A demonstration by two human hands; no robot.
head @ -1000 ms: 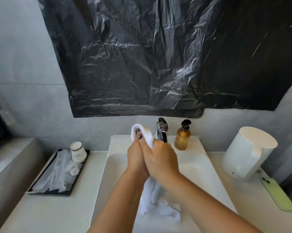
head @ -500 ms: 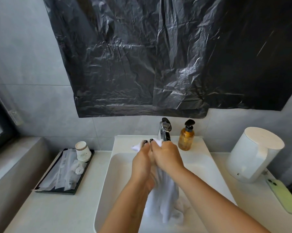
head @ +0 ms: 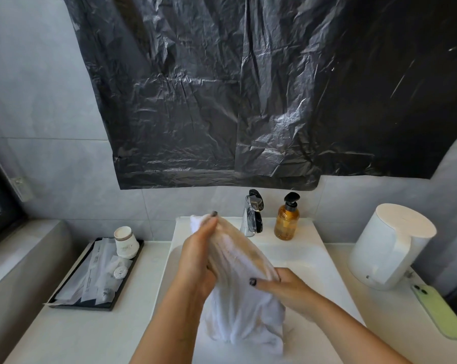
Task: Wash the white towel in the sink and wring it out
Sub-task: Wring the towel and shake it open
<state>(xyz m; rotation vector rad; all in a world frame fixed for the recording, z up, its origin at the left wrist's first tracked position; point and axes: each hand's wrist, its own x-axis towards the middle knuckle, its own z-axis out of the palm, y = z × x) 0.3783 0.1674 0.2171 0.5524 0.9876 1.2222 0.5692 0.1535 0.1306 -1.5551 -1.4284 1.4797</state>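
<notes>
Above the white sink [head: 295, 254], the white towel [head: 237, 298] is held bunched, its soaked tail hanging limp into the basin. It is gripped high by the left hand [head: 195, 261] and lower by the right hand [head: 285, 287], fingers curled round it. Being soft and heavy with water, it is best grasped at both ends for wringing.

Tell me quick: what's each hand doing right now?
Left hand: gripping the white towel near its upper end.
Right hand: gripping the towel lower down, over the sink.

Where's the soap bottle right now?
In the head view, the amber soap bottle stands upright on the back ledge of the sink, just right of the faucet and beyond the white towel.
</notes>
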